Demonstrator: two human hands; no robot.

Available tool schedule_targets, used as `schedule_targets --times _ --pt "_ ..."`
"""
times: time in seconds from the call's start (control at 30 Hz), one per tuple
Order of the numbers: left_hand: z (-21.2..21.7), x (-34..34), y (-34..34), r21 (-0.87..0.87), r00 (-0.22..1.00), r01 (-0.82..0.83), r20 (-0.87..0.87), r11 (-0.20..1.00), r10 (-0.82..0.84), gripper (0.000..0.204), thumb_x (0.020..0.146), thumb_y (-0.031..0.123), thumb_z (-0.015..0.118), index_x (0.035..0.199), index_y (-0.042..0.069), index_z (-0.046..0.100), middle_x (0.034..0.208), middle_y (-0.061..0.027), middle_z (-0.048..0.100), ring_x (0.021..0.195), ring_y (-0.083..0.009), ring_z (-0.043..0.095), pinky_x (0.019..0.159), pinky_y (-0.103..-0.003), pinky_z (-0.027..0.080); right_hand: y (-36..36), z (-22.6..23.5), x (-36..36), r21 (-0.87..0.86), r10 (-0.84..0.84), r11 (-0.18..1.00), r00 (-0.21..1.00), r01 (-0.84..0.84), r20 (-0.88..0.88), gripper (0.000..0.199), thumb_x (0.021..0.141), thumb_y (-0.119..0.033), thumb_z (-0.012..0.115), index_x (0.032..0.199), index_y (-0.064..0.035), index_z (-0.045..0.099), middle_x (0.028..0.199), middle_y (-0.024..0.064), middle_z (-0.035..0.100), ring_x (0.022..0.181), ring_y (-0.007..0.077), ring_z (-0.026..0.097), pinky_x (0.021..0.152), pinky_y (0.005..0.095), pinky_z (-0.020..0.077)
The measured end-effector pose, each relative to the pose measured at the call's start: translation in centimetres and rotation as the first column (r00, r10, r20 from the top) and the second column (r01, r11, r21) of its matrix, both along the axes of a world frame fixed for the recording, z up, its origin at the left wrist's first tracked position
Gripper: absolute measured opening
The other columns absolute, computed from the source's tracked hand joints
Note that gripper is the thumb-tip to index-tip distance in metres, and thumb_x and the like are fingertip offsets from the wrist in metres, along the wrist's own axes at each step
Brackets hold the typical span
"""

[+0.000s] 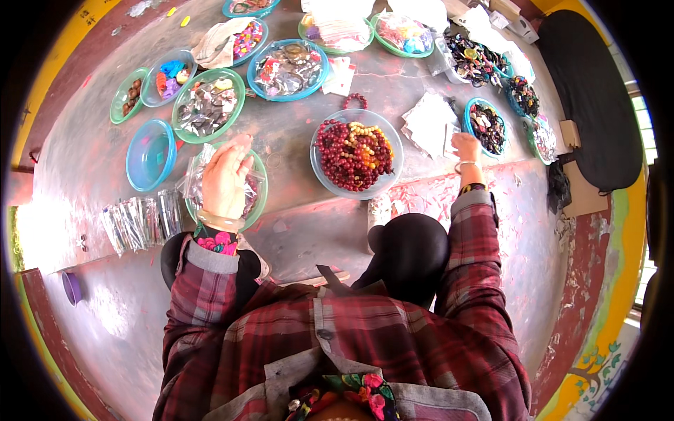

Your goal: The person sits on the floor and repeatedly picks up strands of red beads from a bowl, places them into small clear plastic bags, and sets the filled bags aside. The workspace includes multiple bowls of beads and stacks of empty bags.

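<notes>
My left hand (226, 181) hovers over a green basin (260, 200) that has clear plastic packets in it. Its fingers are stretched out, with nothing visible in them. To the right, my right hand (466, 147) is closed beside a stack of white packets (426, 125). A pale packet edge lies against its fingertips, but I cannot tell whether they grip it. Between my hands stands a clear bowl (321, 176) piled with dark red bead bracelets (342, 151) and some yellow ones (366, 138). One red bead bracelet (356, 97) lies just behind the bowl.
An empty blue basin (140, 161) and a row of narrow plastic packets (144, 223) sit at left. Farther back are basins of packets, including a blue one (288, 96) and a green one (237, 112). At right, a blue basin (469, 112) holds dark small items near a cardboard piece (584, 193).
</notes>
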State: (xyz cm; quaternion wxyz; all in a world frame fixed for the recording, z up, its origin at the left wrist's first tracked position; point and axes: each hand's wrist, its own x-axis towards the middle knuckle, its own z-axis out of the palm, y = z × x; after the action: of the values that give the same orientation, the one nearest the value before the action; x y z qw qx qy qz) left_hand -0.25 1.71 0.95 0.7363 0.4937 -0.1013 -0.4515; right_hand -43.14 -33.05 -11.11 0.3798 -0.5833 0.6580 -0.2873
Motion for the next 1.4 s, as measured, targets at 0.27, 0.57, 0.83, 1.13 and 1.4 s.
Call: schedule_targets --times 0.27,0.57,0.83,1.13,1.4 --pt "-0.1 -1.2 -1.1 0.043 0.995 0.101 -0.032 0.994 -0.099 0.026 0.09 0.012 0.048 0.111 -0.001 0.054 0.116 -0.0125 0.056 0.113 -0.0224 0.05 0.092 -0.033 0.04 -0.2 -7.1 3.9 -0.085 0.073 0.981 0.744 -0.172 -0.664 0.025 0.069 -0.032 0.065 0.081 -0.0115 0.07 0.084 0.0157 0.066 0.081 0.0316 0.064 0.074 0.0389 0.0495" --pt "-1.5 -2.3 -2.8 0.157 0.987 0.158 -0.068 0.975 -0.149 0.023 0.089 0.012 0.048 0.107 0.001 0.057 0.112 -0.0106 0.058 0.108 -0.0192 0.052 0.087 -0.031 0.04 -3.1 -8.1 6.0 -0.005 0.164 0.969 0.653 -0.248 -0.739 0.044 0.07 -0.039 0.064 0.097 -0.0042 0.065 0.096 0.0215 0.063 0.091 0.0352 0.061 0.082 0.0406 0.0468" --pt "-2.6 -2.7 -3.4 0.183 0.979 0.202 -0.047 0.962 -0.197 0.025 0.089 0.015 0.05 0.109 0.001 0.055 0.113 -0.0105 0.058 0.11 -0.0192 0.052 0.088 -0.031 0.04 -2.8 -9.1 6.5 0.124 0.233 0.864 0.169 -0.488 -0.958 0.024 0.085 -0.028 0.05 0.089 -0.0093 0.065 0.089 0.0099 0.065 0.085 0.0228 0.064 0.067 0.0346 0.0514" --pt "-2.8 -3.4 -3.4 0.182 0.978 0.208 -0.049 0.961 -0.202 0.025 0.089 0.016 0.051 0.108 0.002 0.056 0.112 -0.0116 0.058 0.107 -0.0195 0.053 0.087 -0.03 0.04 -1.4 -6.4 7.7 -0.222 0.082 0.895 0.633 -0.386 -0.77 0.025 0.088 -0.026 0.043 0.085 -0.0096 0.062 0.09 0.0127 0.064 0.081 0.0333 0.062 0.07 0.0431 0.0494" --pt "-2.3 -3.6 -3.1 0.177 0.969 0.246 -0.019 0.953 -0.247 0.024 0.089 0.015 0.05 0.108 0.001 0.057 0.11 -0.0112 0.06 0.105 -0.0187 0.054 0.085 -0.03 0.041 -0.2 -0.7 9.8 -0.516 -0.015 0.821 0.893 -0.246 -0.45 0.018 0.085 -0.024 0.054 0.085 -0.0093 0.063 0.079 0.0145 0.064 0.071 0.0306 0.063 0.064 0.0398 0.0484"
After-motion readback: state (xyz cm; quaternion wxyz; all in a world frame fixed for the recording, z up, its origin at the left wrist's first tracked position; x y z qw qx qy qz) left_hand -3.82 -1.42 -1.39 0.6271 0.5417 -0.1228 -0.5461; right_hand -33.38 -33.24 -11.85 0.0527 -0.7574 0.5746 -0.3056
